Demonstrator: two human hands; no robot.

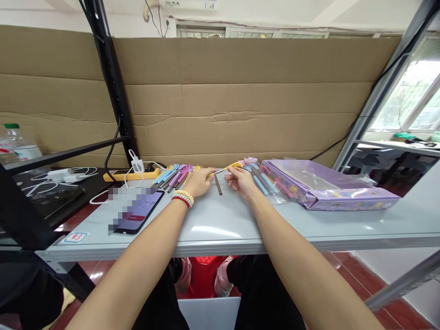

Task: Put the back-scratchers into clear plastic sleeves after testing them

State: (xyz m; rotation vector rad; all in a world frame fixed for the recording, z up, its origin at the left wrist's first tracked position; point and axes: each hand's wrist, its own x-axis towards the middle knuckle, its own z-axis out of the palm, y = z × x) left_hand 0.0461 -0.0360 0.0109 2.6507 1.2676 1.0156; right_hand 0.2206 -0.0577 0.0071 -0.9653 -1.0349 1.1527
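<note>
My left hand (198,184) and my right hand (241,182) are close together over the far half of the grey shelf. Between them lies a slim yellow item with a thin silvery part (235,165); its exact kind is too small to make out. My right fingers pinch its yellow end, and my left fingers close at the silvery end. Just below it a brown stick-like piece (218,185) rests on the shelf. Left of my left hand lies a row of blue, purple and dark pen-like sticks (177,176). Blue and grey sticks (263,179) lie beside my right hand.
A purple box (350,202) with clear plastic wrapping stands on the right. At the left lie a phone (140,213) and a yellow power strip (147,174) with white cables. A cardboard wall (240,101) closes the back, and black posts (110,68) frame the left side.
</note>
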